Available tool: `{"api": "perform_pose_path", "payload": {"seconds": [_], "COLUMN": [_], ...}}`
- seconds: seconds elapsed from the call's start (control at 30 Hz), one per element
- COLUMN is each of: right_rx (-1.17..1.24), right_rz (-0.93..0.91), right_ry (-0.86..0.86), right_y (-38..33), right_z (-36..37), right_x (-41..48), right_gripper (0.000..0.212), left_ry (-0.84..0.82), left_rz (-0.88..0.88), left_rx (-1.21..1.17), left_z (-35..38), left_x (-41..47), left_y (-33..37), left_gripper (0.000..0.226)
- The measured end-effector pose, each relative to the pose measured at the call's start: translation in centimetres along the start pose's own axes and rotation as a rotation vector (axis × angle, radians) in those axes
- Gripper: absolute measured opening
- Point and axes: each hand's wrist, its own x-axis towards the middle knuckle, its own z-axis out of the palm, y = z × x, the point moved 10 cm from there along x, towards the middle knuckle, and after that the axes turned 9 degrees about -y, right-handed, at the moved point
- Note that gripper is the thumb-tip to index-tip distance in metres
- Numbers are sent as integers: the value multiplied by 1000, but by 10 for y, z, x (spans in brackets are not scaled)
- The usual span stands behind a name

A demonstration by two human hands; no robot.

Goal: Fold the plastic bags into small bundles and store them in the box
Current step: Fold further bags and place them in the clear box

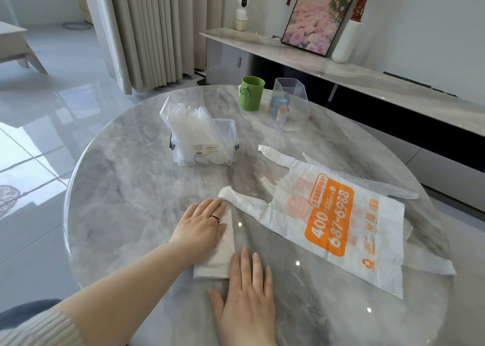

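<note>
A round grey stone table (pixel 131 188) holds everything. Near its front edge lies a white plastic bag (pixel 226 256) folded into a long thin strip. The left hand (pixel 200 230) lies flat on top of the strip with its fingers straight and close together, pressing it down; a dark ring (pixel 215 218) sits on one finger. The right hand (pixel 246 288) is flat too, fingers straight and a little spread, palm down at the near end of the strip; its thumb side touches the strip's bottom corner.

On the right side of the table a big white bag with orange print (pixel 341 214) lies spread out flat; one of its handles reaches over close to the left hand's fingertips. More white bags (pixel 430 264) peek out from under it toward the right edge.

Near the middle of the table, a bit toward the back, stands a clear box (pixel 204 149) with no lid on; folded white bags (pixel 183 120) stand up in it and lean to the left, sticking out above the rim.

By the far edge stand a green cup (pixel 251 93) and just beside it a clear ribbed holder (pixel 291 107).
</note>
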Motion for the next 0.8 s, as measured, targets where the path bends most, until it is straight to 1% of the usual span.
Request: {"api": "perform_pose_path", "payload": {"seconds": [0.03, 0.07, 0.1, 0.13, 0.17, 0.2, 0.27, 0.3, 0.37, 0.4, 0.5, 0.57, 0.63, 0.67, 0.73, 0.8], "right_rx": [-15, -5, 11, 8, -6, -32, -91, -86, -57, -47, -55, -44, -10, 13, 72, 110], "right_rz": [0, 10, 19, 33, 37, 32, 25, 43, 58, 63, 38, 32, 17, 14, 11, -26], "right_ry": [41, 88, 162, 237, 291, 313, 281, 248, 216, 225, 238, 220, 186, 157, 86, 49], "right_y": [0, 2, 4, 6, 5, 3, 0, 1, 1, 0, -5, -5, -6, -5, -4, -4], "right_z": [-4, -9, -15, -24, -32, -38, -43, -44, -42, -43, -46, -45, -41, -38, -30, -31], "right_x": [-2, -3, -3, -5, -5, -3, 4, 7, 10, 11, 11, 12, 12, 13, 12, 13], "right_gripper": [61, 68, 75, 76, 68, 54, 32, 31, 45, 49, 50, 51, 51, 51, 49, 39], "left_ry": [10, 11, 1, -6, -13, -31, -85, -119, -197, -235, -306, -320, -320, -310, -300, -266], "left_rz": [6, 0, -11, -18, -26, -35, -65, -87, -143, -175, -241, -256, -248, -245, -216, -153], "left_rx": [-3, -19, -40, -77, -129, -177, -241, -253, -268, -283, -298, -302, -310, -311, -347, -415], "left_z": [-3, -7, -11, -17, -21, -25, -26, -24, -18, -15, -11, -10, -9, -10, -13, -22], "left_x": [-1, 0, 0, 0, 0, 0, 0, 0, -1, -2, -4, -4, -4, -5, -5, -6], "left_y": [1, 0, -3, -5, -9, -14, -27, -32, -44, -50, -60, -64, -65, -64, -60, -54], "left_gripper": [77, 74, 63, 55, 53, 53, 55, 56, 59, 60, 58, 51, 34, 30, 48, 56]}}
